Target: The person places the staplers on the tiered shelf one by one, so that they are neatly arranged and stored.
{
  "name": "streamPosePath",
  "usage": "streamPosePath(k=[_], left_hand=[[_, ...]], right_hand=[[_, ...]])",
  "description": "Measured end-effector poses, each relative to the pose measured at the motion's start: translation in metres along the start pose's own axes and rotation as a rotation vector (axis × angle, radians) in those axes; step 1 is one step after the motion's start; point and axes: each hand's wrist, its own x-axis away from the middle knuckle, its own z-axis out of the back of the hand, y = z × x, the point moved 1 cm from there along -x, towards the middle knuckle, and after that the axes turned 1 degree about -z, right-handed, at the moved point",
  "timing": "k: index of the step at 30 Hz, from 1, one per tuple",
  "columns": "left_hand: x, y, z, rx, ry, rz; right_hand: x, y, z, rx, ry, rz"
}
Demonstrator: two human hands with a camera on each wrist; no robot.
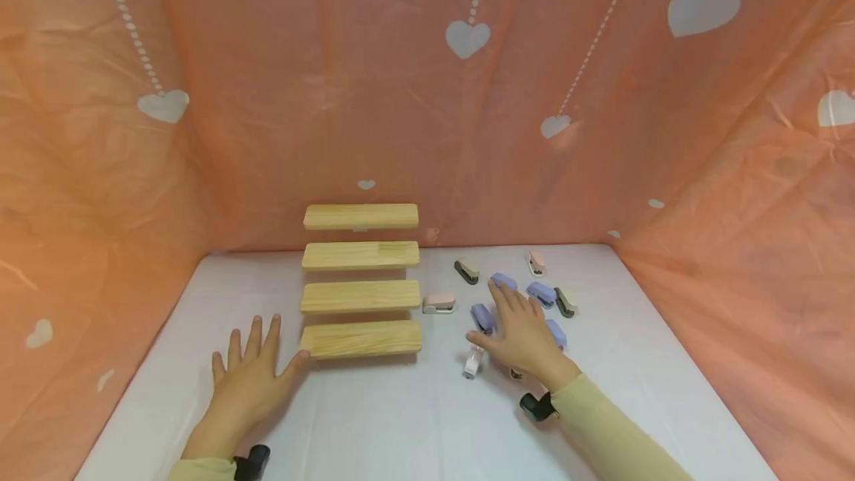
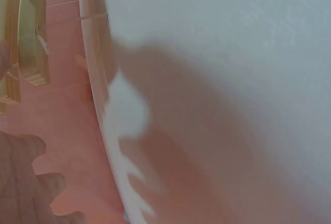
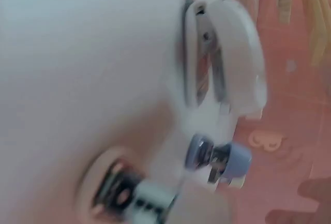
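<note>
My left hand (image 1: 247, 384) is spread out over the white table, its thumb tip at the left end of the lowest plank of a wooden step rack (image 1: 361, 340). Part of that hand's fingers (image 2: 20, 182) shows in the left wrist view. Fingers outstretched, my right hand (image 1: 524, 336) hovers among several small staplers and holds none. Nearest it are a purple stapler (image 1: 482, 318), a white stapler (image 1: 473, 362) and a blue stapler (image 1: 504, 281) at the fingertips. Another blue stapler (image 1: 555, 334) and a stapler by the wrist (image 1: 516, 374) are partly hidden by the hand.
A pink stapler (image 1: 439, 303) lies beside the rack's right side. Farther back are a grey-beige stapler (image 1: 467, 270) and another pink stapler (image 1: 536, 263); a blue stapler (image 1: 542, 294) and an olive stapler (image 1: 565, 302) lie to the right. Orange cloth (image 1: 401, 132) walls the back and sides.
</note>
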Motion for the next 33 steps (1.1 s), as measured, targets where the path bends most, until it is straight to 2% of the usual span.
streamPosePath(k=[7,13,16,20,25,28,33], left_hand=[[-0.002,0.002,-0.002,0.103,-0.055,-0.011],[-0.007,0.007,-0.005,0.230,-0.089,-0.054],[-0.009,0.012,-0.008,0.292,-0.095,-0.067],[-0.014,0.016,-0.013,0.435,-0.091,-0.097],[-0.017,0.018,-0.021,0.660,-0.132,-0.062],[-0.018,0.018,-0.026,0.753,-0.148,-0.035],[-0.021,0.014,-0.030,0.780,-0.125,-0.029]], right_hand=[[0.013,0.015,0.000,-0.086,0.006,0.115],[0.019,0.013,-0.003,-0.167,-0.020,0.243],[0.019,0.009,-0.007,-0.177,-0.062,0.259],[0.019,0.004,-0.012,-0.184,-0.125,0.254],[0.018,0.001,-0.016,-0.231,-0.154,0.283],[0.018,0.000,-0.018,-0.219,-0.152,0.302],[0.018,-0.001,-0.018,-0.188,-0.158,0.300]])
